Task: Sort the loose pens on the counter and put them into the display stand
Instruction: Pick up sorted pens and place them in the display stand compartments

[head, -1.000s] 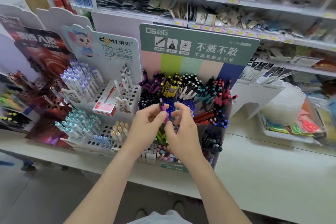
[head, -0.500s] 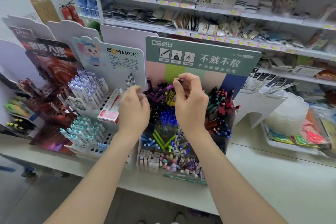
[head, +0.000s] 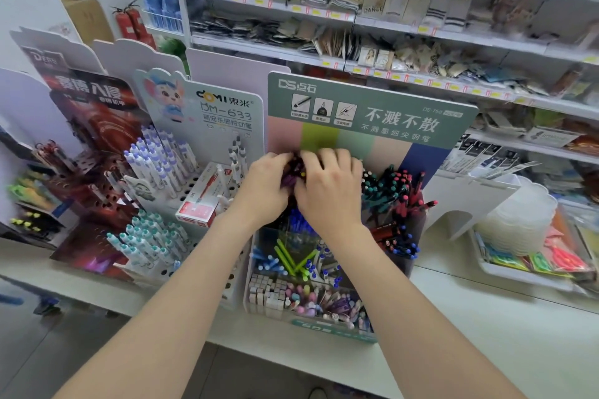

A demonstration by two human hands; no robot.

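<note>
Placement step: left hand (head: 262, 193) and right hand (head: 330, 194) meet over the purple pens (head: 290, 177) in the back-left slot of the display stand (head: 372, 113). Fingers curl in among them (actual pinch hidden, cannot tell). Next, probably: seat the pen upright without toppling neighbours.

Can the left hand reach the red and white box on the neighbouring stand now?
Probably yes. The left hand is at the purple pens, and the red and white box lies uncovered just beside its wrist, with nothing between them.

purple pens (head: 289, 176), grn-topped display stand (head: 372, 107), red box (head: 194, 212), wht counter (head: 486, 334)
</note>
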